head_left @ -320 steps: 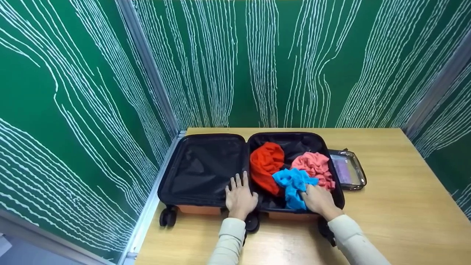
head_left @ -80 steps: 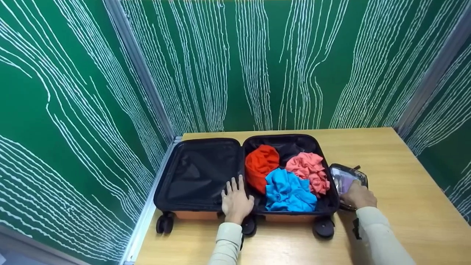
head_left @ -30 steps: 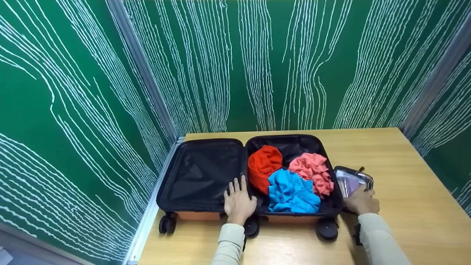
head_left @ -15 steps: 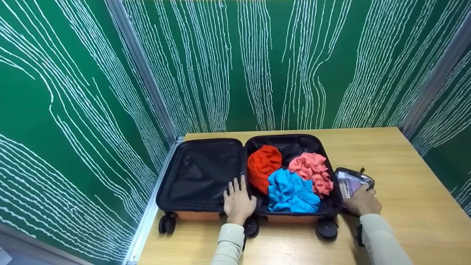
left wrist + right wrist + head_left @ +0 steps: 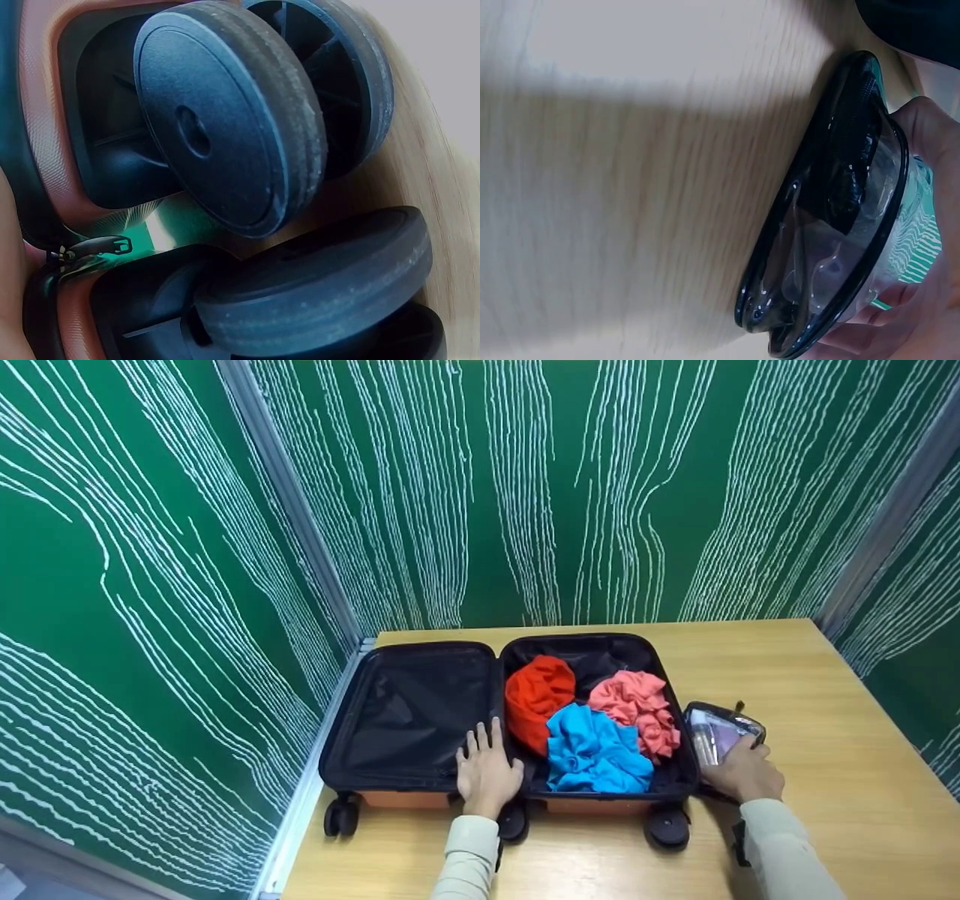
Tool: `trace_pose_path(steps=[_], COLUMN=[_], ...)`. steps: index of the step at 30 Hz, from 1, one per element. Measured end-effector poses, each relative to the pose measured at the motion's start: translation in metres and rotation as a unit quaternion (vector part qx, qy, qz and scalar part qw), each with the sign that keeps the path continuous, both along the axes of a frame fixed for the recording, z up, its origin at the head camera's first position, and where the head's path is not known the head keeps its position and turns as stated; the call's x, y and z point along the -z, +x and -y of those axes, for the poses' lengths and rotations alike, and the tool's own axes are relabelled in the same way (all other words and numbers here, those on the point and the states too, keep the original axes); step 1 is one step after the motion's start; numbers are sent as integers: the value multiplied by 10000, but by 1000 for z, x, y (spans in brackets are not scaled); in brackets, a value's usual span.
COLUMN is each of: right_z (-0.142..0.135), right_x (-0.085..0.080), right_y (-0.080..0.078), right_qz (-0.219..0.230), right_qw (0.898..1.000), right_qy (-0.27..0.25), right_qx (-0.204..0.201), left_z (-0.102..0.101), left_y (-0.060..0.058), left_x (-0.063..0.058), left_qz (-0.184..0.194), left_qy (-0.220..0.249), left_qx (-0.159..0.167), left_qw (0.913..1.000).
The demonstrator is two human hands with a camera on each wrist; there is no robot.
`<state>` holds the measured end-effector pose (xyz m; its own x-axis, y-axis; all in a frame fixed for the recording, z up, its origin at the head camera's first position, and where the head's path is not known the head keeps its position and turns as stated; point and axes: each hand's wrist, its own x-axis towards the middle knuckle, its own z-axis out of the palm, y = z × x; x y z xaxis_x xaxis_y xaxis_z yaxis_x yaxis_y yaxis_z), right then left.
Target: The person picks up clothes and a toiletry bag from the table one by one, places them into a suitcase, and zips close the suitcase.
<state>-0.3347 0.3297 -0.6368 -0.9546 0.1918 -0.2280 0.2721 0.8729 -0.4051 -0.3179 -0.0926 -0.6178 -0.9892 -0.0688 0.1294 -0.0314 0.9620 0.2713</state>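
An open suitcase (image 5: 420, 785) lies in two halves with black lining and an orange shell. Its right half holds a red cloth (image 5: 537, 701), a pink cloth (image 5: 637, 709) and a blue cloth (image 5: 598, 754), all crumpled. My left hand (image 5: 486, 776) rests with straight fingers on the suitcase's middle edge. Beside the right half, my right hand (image 5: 746, 772) grips a clear toiletry bag (image 5: 709, 731) with black trim, thumb on one side and fingers on the other. Purple and pale items show through its clear face. In the right wrist view the toiletry bag (image 5: 832, 232) stands tilted over the wood.
The suitcase's wheels (image 5: 667, 826) stick out toward me, and the left wrist view shows a pair of wheels (image 5: 217, 120) and a zip pull (image 5: 101, 246) close up. The wooden table (image 5: 840, 780) meets green walls (image 5: 615, 495) with white lines at the back and sides.
Earlier my right hand was on the blue cloth; that cloth now lies spread wider in the suitcase. The right hand has gone to the toiletry bag, which has shifted slightly right and toward me.
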Motion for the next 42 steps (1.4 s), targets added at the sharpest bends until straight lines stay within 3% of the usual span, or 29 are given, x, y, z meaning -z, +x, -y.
trace_pose_path(steps=[17,25,42], right_z=[-15,-18,-23], right_x=[-3,0,-1], right_y=[4,4,9], right_qz=[82,-7,-171], right_qw=[9994,9995,9958], right_qy=[-326,-291,-730], right_qx=[-87,88,520], left_z=[0,0,0], left_y=[1,1,-1], left_x=[-1,-1,2], left_qz=[69,71,61], left_qy=[-75,-83,-130], left_qx=[-8,-26,-18], left_qw=[9999,9999,9999])
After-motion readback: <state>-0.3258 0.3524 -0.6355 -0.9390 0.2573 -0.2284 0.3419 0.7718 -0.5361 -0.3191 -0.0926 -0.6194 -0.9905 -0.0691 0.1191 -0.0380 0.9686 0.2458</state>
